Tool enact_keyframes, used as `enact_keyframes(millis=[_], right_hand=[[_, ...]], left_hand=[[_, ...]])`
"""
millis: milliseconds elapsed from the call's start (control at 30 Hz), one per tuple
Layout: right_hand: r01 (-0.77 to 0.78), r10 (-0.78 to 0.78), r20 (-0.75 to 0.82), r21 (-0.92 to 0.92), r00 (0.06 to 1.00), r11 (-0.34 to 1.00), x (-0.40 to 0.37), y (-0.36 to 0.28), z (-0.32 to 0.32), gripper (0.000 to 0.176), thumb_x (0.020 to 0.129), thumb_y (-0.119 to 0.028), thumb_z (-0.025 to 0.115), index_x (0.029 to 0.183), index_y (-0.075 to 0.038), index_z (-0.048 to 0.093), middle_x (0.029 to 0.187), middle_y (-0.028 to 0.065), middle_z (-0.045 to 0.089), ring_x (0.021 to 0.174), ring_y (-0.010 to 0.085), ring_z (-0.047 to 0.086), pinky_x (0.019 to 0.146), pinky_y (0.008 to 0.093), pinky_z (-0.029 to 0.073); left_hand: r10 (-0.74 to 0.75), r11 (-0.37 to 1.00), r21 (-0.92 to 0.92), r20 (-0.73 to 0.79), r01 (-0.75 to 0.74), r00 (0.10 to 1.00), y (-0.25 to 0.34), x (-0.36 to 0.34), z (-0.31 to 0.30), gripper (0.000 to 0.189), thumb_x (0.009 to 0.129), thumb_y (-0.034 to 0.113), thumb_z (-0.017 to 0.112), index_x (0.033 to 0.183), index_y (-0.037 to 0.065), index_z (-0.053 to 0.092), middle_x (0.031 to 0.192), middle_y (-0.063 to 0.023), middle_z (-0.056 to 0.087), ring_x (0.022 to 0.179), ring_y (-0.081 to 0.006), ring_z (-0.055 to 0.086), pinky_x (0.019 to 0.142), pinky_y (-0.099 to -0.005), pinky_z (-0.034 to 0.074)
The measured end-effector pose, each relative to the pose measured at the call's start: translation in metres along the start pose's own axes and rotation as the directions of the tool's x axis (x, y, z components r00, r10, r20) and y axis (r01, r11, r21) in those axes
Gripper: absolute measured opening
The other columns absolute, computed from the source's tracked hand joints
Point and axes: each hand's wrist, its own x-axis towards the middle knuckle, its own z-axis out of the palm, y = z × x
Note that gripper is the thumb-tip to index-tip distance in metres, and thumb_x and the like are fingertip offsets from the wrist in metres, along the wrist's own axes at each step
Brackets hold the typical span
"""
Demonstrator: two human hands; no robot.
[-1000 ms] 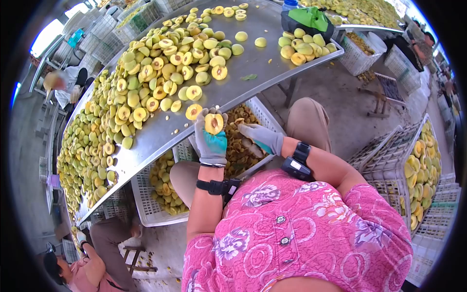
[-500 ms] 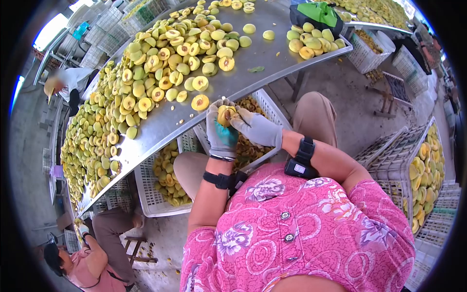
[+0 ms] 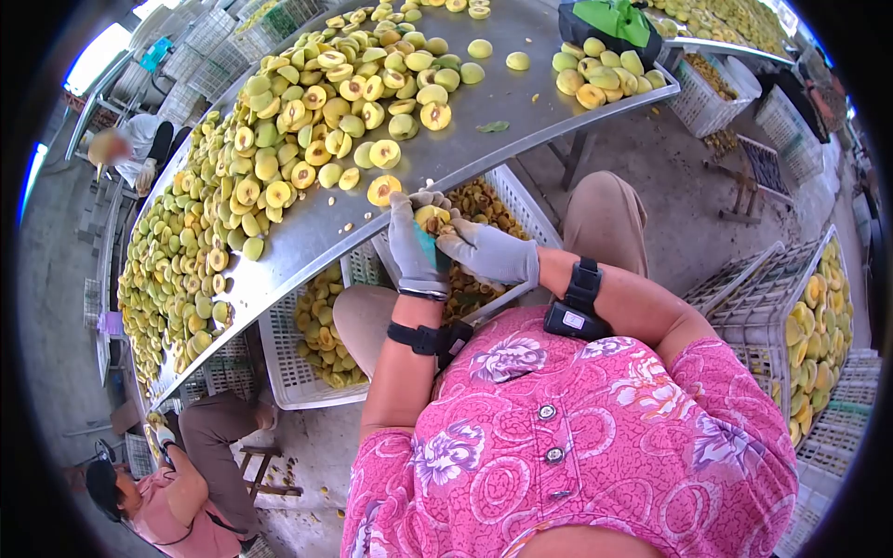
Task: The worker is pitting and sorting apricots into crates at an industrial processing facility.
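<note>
Just off the table edge, my left hand, in a grey glove with a teal patch, is closed around a yellow peach half. My right hand, in a plain grey glove, has its fingers pinched together against the near side of that fruit. Something brownish shows at the right fingertips, too small to make out. On the metal table, a cut peach half lies by the edge, close to my left fingers. A large heap of yellow-green peach halves covers the table beyond.
Under the table edge stand a white crate of brown pieces and a crate of peach halves. Stacked crates are at the right. Two people work at the left. A green bag sits at the back.
My hands have shifted slightly, and the peach half has turned between them so less of its brown inside shows. At the far left, the other person's hand has come into view.
</note>
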Motion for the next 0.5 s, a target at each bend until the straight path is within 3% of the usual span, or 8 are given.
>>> enact_keyframes(millis=[33,67,133,233,300,367,433,500], right_hand=[[-0.041,0.039,0.045,0.046,0.998,0.998,0.002,0.004,0.001,0.041,0.099,-0.037,0.043,0.118,-0.001,0.048,0.075,0.0135,0.06,0.051,0.02,0.059,0.042,0.0337,0.046],[-0.042,0.04,0.045,0.047,0.998,0.998,0.002,0.007,0.002,0.041,0.099,-0.037,0.043,0.118,-0.001,0.048,0.075,0.0135,0.06,0.051,0.02,0.059,0.042,0.0337,0.046],[-0.055,0.04,0.063,0.26,0.997,0.964,0.001,0.011,0.005,0.036,0.099,-0.038,0.042,0.114,-0.006,0.048,0.064,0.0038,0.05,0.037,0.013,0.046,0.029,0.0287,0.035],[-0.137,0.083,0.189,0.293,0.978,0.946,0.001,0.01,-0.001,0.033,0.099,-0.038,0.041,0.108,-0.008,0.049,0.061,0.0003,0.045,0.036,0.0134,0.044,0.031,0.0287,0.037],[-0.137,0.078,0.192,0.316,0.978,0.939,-0.002,0.01,0.0,0.032,0.099,-0.04,0.042,0.104,-0.009,0.049,0.058,-0.0007,0.044,0.036,0.0111,0.042,0.031,0.027,0.034],[-0.141,0.076,0.198,0.339,0.977,0.93,-0.004,0.011,-0.001,0.031,0.099,-0.041,0.043,0.1,-0.011,0.049,0.056,-0.0017,0.043,0.035,0.0089,0.04,0.031,0.0253,0.032],[-0.267,0.12,0.34,0.427,0.933,0.864,-0.005,0.013,-0.005,0.034,0.097,-0.046,0.045,0.093,-0.012,0.048,0.054,-0.0029,0.041,0.034,0.0084,0.038,0.03,0.0252,0.029],[-0.258,0.124,0.326,0.409,0.937,0.875,-0.005,0.015,-0.002,0.035,0.097,-0.048,0.045,0.092,-0.013,0.048,0.053,-0.0033,0.041,0.034,0.008,0.037,0.03,0.0249,0.029]], left_hand=[[0.085,0.983,0.172,-0.101,-0.067,0.991,-0.001,-0.002,0.006,0.045,0.099,0.042,0.043,0.082,0.002,0.057,0.081,-0.0111,0.059,0.077,-0.0229,0.059,0.071,-0.0374,0.051],[0.187,0.932,0.344,-0.182,-0.116,0.965,-0.001,-0.003,0.01,0.05,0.098,0.046,0.042,0.081,0.002,0.057,0.08,-0.0118,0.06,0.074,-0.0234,0.059,0.067,-0.0369,0.052],[0.131,0.945,0.32,-0.175,-0.07,0.976,0.001,-0.003,0.01,0.051,0.098,0.049,0.043,0.081,0.002,0.056,0.079,-0.0125,0.06,0.073,-0.0246,0.06,0.066,-0.0379,0.052],[0.04,0.947,0.321,-0.151,0.011,0.988,0.007,-0.001,0.005,0.055,0.096,0.053,0.044,0.079,0.002,0.057,0.078,-0.0135,0.06,0.07,-0.0256,0.06,0.066,-0.0385,0.053],[0.001,0.937,0.347,-0.137,0.047,0.991,0.009,-0.001,0.003,0.057,0.095,0.055,0.045,0.077,0.002,0.057,0.077,-0.0137,0.061,0.069,-0.0255,0.06,0.065,-0.038,0.053],[0.037,0.848,0.53,-0.072,0.007,0.997,0.012,-0.005,0.006,0.06,0.093,0.057,0.046,0.076,0.001,0.058,0.075,-0.0141,0.062,0.067,-0.0249,0.06,0.064,-0.0364,0.052],[-0.015,0.871,0.489,-0.067,0.046,0.998,0.014,-0.006,0.002,0.06,0.093,0.057,0.046,0.076,0.001,0.058,0.074,-0.0141,0.062,0.066,-0.0247,0.06,0.064,-0.0358,0.052],[-0.067,0.889,0.451,-0.058,0.086,0.996,0.015,-0.006,0.001,0.06,0.093,0.057,0.046,0.076,0.0,0.058,0.073,-0.0141,0.062,0.066,-0.0245,0.06,0.064,-0.0352,0.052]])
